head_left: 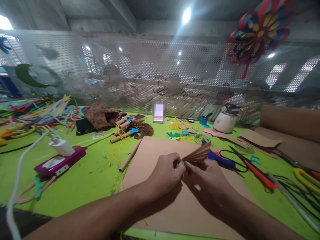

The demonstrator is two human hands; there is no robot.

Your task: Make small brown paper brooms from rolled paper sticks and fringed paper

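A small pleated brown paper fan (198,154) is held over a large sheet of brown paper (150,156) on the green table. My left hand (168,171) pinches the narrow gathered end of the fan. Close beside it, my right hand (208,173) grips the fan's lower edge near the same end, its thumb pointing toward my left fingertips. The pleats spread out up and to the right. Fingertips of the two hands nearly meet, and the exact pinch point is partly hidden.
Left: a purple power strip (60,163) with a white cable, rolled brown paper tubes (130,155) and colourful strips. Right: blue-handled scissors (221,159), a red-handled tool (260,173), a yellow-handled tool (306,180), a white pot (225,120). Behind: an upright phone (159,112) and perforated screen (150,73).
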